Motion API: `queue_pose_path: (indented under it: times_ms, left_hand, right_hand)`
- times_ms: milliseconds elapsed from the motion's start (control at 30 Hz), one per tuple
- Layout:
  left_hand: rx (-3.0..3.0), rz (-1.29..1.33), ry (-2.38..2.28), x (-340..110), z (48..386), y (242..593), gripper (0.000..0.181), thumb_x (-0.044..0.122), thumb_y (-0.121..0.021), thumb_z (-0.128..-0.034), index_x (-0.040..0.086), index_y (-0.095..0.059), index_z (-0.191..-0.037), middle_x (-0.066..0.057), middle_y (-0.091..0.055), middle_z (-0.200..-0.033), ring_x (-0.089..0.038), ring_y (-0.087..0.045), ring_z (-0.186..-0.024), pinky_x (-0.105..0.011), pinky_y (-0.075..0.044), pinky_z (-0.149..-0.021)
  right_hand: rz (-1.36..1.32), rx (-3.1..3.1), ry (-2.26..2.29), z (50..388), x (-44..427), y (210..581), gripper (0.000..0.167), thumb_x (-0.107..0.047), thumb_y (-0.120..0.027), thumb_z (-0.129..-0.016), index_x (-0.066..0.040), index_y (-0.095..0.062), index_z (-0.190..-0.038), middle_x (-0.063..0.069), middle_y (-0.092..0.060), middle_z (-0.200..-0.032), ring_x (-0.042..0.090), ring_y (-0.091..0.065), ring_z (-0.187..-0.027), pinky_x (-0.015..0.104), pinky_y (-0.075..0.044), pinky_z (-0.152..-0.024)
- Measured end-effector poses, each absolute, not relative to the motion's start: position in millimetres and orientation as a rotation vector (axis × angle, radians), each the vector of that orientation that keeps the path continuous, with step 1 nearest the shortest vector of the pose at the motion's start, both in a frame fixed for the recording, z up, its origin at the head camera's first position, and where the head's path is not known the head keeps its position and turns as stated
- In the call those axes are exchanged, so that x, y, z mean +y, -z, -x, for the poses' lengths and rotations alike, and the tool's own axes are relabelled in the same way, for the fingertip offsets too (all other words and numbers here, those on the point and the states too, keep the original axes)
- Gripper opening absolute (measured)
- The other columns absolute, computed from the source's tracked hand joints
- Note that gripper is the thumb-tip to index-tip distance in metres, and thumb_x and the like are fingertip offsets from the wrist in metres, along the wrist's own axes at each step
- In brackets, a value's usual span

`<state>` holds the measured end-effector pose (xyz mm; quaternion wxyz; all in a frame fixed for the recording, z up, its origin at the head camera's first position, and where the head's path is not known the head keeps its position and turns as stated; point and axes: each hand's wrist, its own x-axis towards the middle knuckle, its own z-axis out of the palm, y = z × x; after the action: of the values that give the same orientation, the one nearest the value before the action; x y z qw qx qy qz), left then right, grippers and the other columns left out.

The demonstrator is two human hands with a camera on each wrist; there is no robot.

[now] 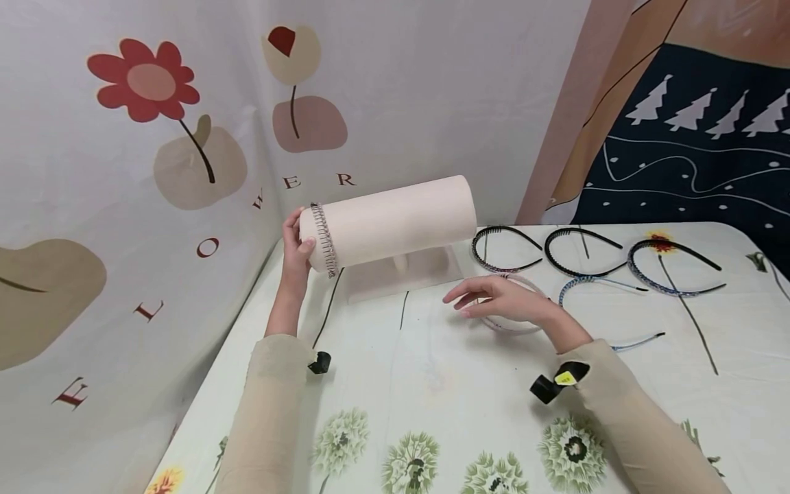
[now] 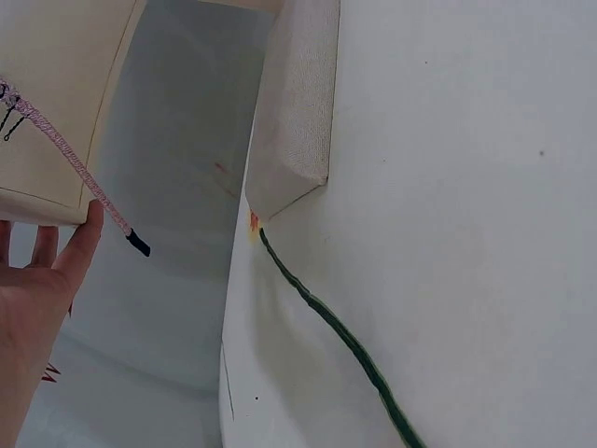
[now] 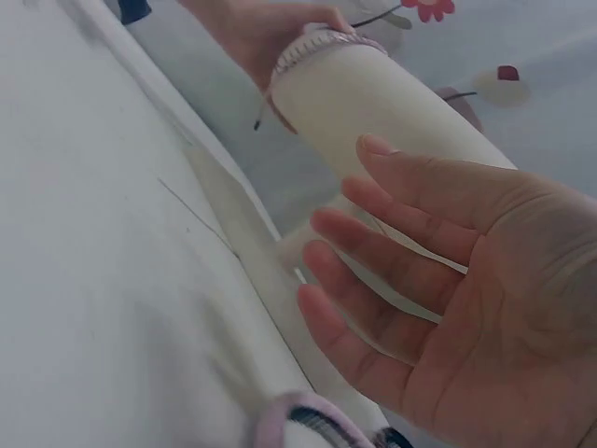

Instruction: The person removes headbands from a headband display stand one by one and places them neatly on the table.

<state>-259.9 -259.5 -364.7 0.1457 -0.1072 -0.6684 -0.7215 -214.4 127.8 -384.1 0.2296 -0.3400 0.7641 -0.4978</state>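
A cream padded headband display stand, a long roll on a post and flat base, stands at the back of the table. Around its left end sits a toothed pink headband, whose black tip hangs free in the left wrist view. My left hand holds that same end, thumb in front and fingers behind. To the right of the base, my right hand hovers with loosely bent fingers and nothing in them. Below it lies another pink headband, partly hidden by the hand.
Black headbands lie at the back right, beside a dark and blue patterned one. A light blue headband lies in front of them. The flower-print tablecloth meets a printed curtain behind the stand.
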Motion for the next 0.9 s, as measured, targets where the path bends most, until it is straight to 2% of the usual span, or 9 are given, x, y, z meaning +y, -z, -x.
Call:
queue_pose_path:
  times_ms: [100, 333, 500, 767, 900]
  left_hand:
    - [-1.930, 0.308, 2.073, -260.1, 259.4, 366.0, 0.059, 0.022, -0.045, -0.0860, 0.027, -0.031, -0.143, 0.007, -0.043, -0.135, -0.011, -0.049, -0.113, -0.026, -0.046, -0.087]
    - [-1.945, 0.306, 2.062, -260.6, 259.1, 366.8, 0.058, 0.021, -0.043, -0.0873, 0.027, -0.030, -0.143, 0.008, -0.043, -0.138, -0.011, -0.049, -0.116, -0.028, -0.045, -0.091]
    - [-1.951, 0.309, 2.058, -260.9, 259.2, 366.6, 0.058, 0.020, -0.042, -0.0876, 0.027, -0.029, -0.144, 0.007, -0.043, -0.138, -0.011, -0.049, -0.116, -0.028, -0.045, -0.091]
    - [-1.965, 0.295, 2.047, -260.1, 258.4, 366.1, 0.061, 0.020, -0.041, -0.0869, 0.027, -0.028, -0.146, 0.007, -0.043, -0.136, -0.011, -0.050, -0.114, -0.028, -0.045, -0.089]
    - [-1.949, 0.303, 2.057, -260.3, 259.8, 366.6, 0.060, 0.020, -0.042, -0.0866, 0.027, -0.029, -0.145, 0.008, -0.044, -0.134, -0.011, -0.050, -0.113, -0.028, -0.045, -0.089]
  right_hand:
    - [0.937, 2.022, 1.415, 215.8, 111.8, 388.3, 0.039, -0.009, -0.063, -0.095, -0.007, -0.059, -0.134, 0.017, -0.057, -0.141, 0.039, -0.055, -0.130, 0.029, -0.051, -0.100]
    - [0.853, 1.944, 1.505, 215.1, 75.4, 390.3, 0.048, -0.010, -0.063, -0.095, -0.009, -0.052, -0.142, 0.010, -0.052, -0.148, 0.034, -0.048, -0.138, 0.037, -0.048, -0.103]
    - [0.976, 1.945, 1.505, 219.4, 49.7, 389.6, 0.053, -0.008, -0.064, -0.094, -0.003, -0.048, -0.144, 0.017, -0.050, -0.148, 0.040, -0.051, -0.134, 0.038, -0.049, -0.103]
    - [1.027, 1.923, 1.554, 223.7, 13.0, 390.0, 0.060, -0.006, -0.064, -0.093, -0.004, -0.041, -0.148, 0.020, -0.047, -0.150, 0.044, -0.050, -0.133, 0.045, -0.046, -0.108]
    - [1.013, 1.941, 1.593, 224.5, -4.4, 391.2, 0.061, -0.007, -0.065, -0.093, -0.003, -0.040, -0.148, 0.023, -0.047, -0.148, 0.044, -0.051, -0.132, 0.041, -0.048, -0.106]
